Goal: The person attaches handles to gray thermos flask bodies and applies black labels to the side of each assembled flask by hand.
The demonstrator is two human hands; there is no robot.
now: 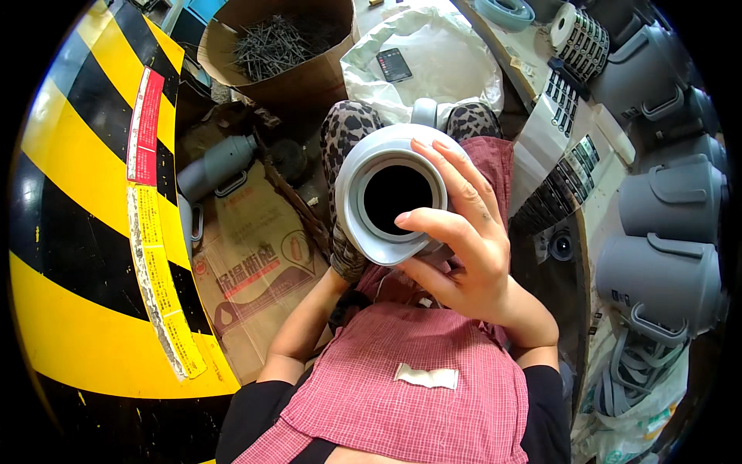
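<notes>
A grey insulated jug body (354,166) stands between my knees, its round dark mouth and pouring lip facing up at me. My left hand (348,257), in a dark patterned glove, grips its side low on the left, with most of its fingers hidden behind the jug. Bare, my right hand (473,251) curls over the right side of the rim. One fingertip reaches the edge of the dark opening, while other fingers rest across the far right of the rim. A grey handle (423,110) shows at the jug's far side.
A yellow-and-black striped panel (77,224) fills the left. Ahead are a carton (332,73) of long metal pieces and a white plastic bag (464,77) with a phone (394,65). Grey jugs (657,278) and label rolls (580,40) crowd the right-hand bench. Another jug (216,166) lies left.
</notes>
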